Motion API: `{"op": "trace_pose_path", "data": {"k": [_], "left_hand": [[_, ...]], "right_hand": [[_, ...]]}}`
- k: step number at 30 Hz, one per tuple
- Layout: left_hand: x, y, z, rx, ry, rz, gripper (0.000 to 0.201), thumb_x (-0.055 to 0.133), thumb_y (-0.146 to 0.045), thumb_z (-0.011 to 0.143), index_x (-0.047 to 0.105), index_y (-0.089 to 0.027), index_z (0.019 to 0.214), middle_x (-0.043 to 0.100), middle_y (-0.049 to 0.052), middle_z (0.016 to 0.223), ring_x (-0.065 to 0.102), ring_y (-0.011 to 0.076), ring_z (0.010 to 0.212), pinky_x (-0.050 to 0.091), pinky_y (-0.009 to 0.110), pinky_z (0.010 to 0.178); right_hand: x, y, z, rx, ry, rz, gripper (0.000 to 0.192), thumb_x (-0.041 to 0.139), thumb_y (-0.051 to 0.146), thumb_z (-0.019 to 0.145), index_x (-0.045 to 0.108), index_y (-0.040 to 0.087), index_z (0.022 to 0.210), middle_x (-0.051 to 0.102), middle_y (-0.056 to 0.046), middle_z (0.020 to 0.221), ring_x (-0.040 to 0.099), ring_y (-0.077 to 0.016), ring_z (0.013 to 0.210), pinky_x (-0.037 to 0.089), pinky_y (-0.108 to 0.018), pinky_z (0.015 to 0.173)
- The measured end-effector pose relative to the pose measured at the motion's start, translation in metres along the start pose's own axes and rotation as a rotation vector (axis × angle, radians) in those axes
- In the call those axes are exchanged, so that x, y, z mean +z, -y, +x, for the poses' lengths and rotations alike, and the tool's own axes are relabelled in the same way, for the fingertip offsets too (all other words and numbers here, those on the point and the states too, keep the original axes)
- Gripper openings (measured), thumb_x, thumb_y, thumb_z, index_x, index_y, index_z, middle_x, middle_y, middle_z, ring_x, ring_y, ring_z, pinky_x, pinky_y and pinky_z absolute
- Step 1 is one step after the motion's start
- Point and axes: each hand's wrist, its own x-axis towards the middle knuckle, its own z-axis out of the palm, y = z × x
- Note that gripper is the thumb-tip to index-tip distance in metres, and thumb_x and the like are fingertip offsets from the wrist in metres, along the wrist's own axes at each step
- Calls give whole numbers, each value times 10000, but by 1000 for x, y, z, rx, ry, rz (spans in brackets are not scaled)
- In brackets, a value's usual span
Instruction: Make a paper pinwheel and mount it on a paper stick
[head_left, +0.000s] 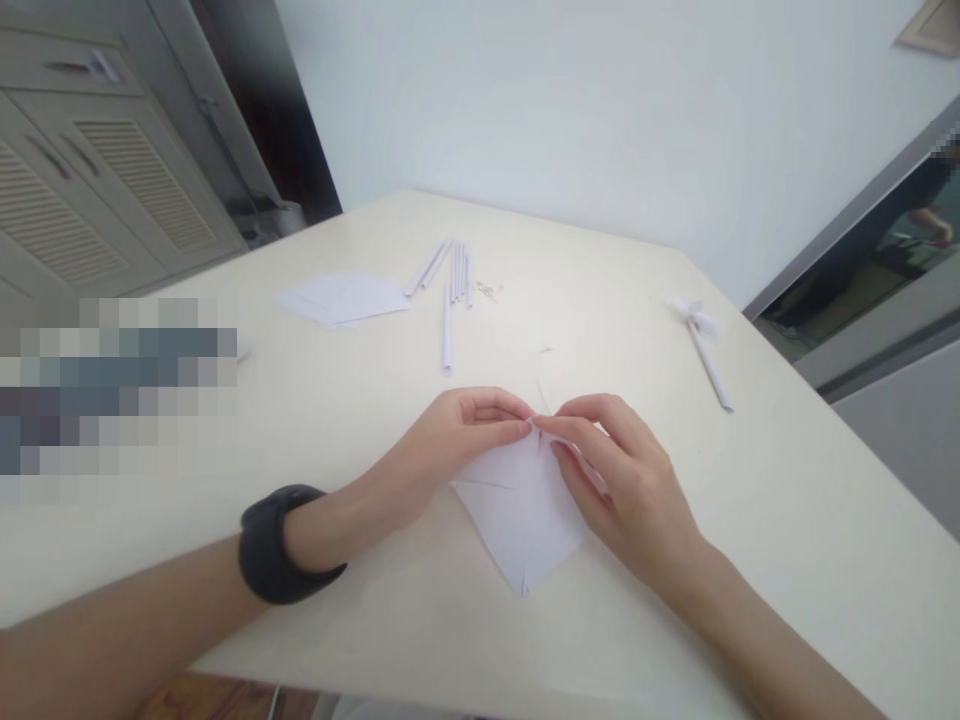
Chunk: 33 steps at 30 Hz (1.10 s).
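A white sheet of folded paper (pixel 521 520) lies flat on the cream tabletop (pixel 787 520), close to the near edge, between the two wrists. It is creased into a kite-like shape whose lower tip points toward the person, with a straight fold line running up its middle and flaps meeting at the top. The left hand (pixel 450 440), with a dark band at the wrist, pinches the paper's upper corner between thumb and forefinger. The right hand (pixel 622 480) pinches the same corner from the other side, fingertips almost meeting those of the left. Farther back lie a stack of white paper sheets (pixel 345 297), several rolled paper sticks (pixel 452 275) and a paper pinwheel (pixel 705 345).
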Motion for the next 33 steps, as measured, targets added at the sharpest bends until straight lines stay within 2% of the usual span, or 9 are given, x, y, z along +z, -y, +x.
{"op": "trace_pose_path", "data": {"k": [5,10,12,14,17,20,23,26,33], "left_hand": [[-2,-4,1,14,-4,3,171,639,-340,773,641,-190,855,636,-8,812,558,111,729,396,226,645],[0,-5,-3,-29,54,30,157,621,-335,788,635,-189,844,640,-3,815,571,114,742,399,230,658],[2,-5,-5,-37,76,58,152,620,-331,789,636,-188,840,647,0,819,581,118,757,403,233,672],[2,-5,-6,-39,106,82,137,614,-313,794,634,-186,842,655,7,830,596,130,788,414,244,702],[3,-6,-7,-2,131,115,101,591,-274,806,632,-187,838,656,2,828,605,135,812,424,248,720],[3,-10,-7,8,117,169,84,591,-257,799,621,-181,816,642,-10,789,603,124,785,429,237,702],[5,-16,-7,4,104,201,63,604,-228,777,595,-172,804,636,-9,775,602,117,761,442,232,690],[7,-20,-7,37,112,231,49,598,-206,769,579,-172,798,622,-16,746,595,112,735,451,229,672],[5,-13,-7,119,113,349,49,564,-215,800,599,-184,812,639,-6,811,610,132,794,465,259,744]], "right_hand": [[-3,3,-2,149,6,165,308,491,98,860,569,213,1134,557,-49,1026,544,-143,904,482,-277,764],[-5,6,-1,154,-22,200,193,515,109,853,630,204,975,566,-33,934,542,-130,873,467,-250,729],[-6,7,2,228,-17,233,128,536,131,849,630,207,893,568,-20,900,545,-125,842,459,-252,730],[-7,7,5,357,30,306,72,552,177,850,609,211,822,565,-9,881,547,-123,816,461,-251,719],[-8,2,9,530,159,499,103,567,257,846,575,209,756,556,-6,888,546,-126,829,468,-233,674],[-9,-5,10,623,245,643,133,591,282,828,578,202,722,554,2,868,540,-117,805,448,-230,684],[-10,-8,10,682,300,745,157,591,313,824,598,196,719,558,0,894,530,-113,806,421,-236,689],[-10,-7,10,725,325,813,165,602,323,809,604,189,712,550,-2,899,512,-104,752,389,-234,618],[-9,-8,11,754,354,819,131,623,298,784,606,192,708,548,9,881,479,-86,678,325,-224,526]]}}
